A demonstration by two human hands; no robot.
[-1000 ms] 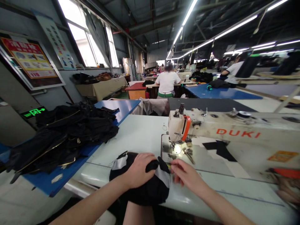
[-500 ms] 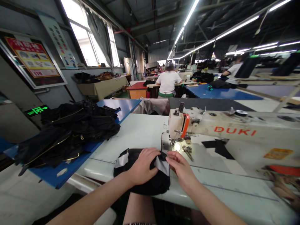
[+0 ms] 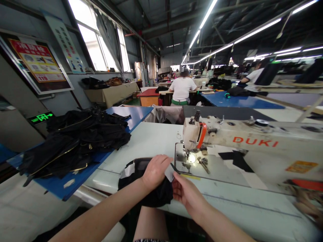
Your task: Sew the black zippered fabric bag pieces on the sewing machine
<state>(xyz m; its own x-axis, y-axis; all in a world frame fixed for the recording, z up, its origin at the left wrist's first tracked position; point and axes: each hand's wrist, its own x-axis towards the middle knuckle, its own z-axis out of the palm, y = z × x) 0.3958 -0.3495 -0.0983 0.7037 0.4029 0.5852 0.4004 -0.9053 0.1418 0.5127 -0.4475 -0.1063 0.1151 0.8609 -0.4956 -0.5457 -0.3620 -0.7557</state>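
A black fabric piece, perhaps a bag part (image 3: 161, 195), lies bunched at the table's front edge, left of the sewing machine's needle area. My left hand (image 3: 156, 172) grips it from above, fingers curled over its upper right side. My right hand (image 3: 186, 191) pinches the right edge beside a light grey patch (image 3: 169, 172); the remaining fingers curl underneath. A second grey patch (image 3: 129, 170) shows at the fabric's left end. The sewing machine's head (image 3: 193, 132) stands just beyond my hands, its needle area lit. The fabric is apart from the needle.
On a blue table (image 3: 66, 184) at left lies a heap of black zippered pieces (image 3: 75, 137). Black scraps (image 3: 237, 159) and a small metal attachment (image 3: 204, 164) rest on the machine bed. A person in a white shirt (image 3: 183, 88) sits ahead, facing away.
Both hands and the fabric have shifted slightly left, away from the needle area. My right hand has turned and moved lower along the fabric's edge. The grey patch there now looks folded smaller.
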